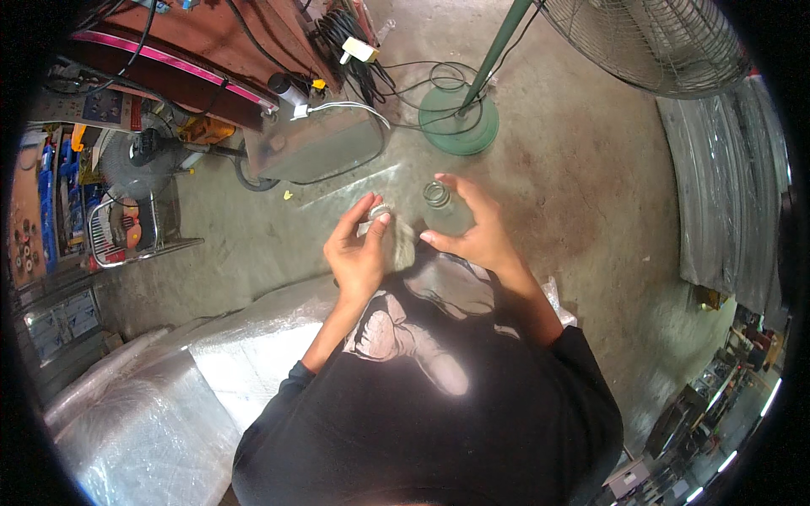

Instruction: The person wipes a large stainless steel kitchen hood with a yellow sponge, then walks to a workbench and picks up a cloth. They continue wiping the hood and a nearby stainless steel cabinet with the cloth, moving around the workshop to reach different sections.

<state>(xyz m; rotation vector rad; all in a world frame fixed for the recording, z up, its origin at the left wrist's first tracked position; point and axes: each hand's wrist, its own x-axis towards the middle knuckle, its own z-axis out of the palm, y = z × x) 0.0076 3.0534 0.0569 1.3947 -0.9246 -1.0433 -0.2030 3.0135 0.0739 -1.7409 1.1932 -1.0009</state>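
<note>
Clear bottle [453, 218] within the right hand [486, 239]

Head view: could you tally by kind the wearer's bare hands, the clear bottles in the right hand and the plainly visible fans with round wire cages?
Bare hands, left hand and right hand: 2
Clear, glass-like, round-necked bottle in the right hand: 1
Round wire-caged fans, a green-poled fan and a black-hubbed fan: 2
Total: 5
</note>
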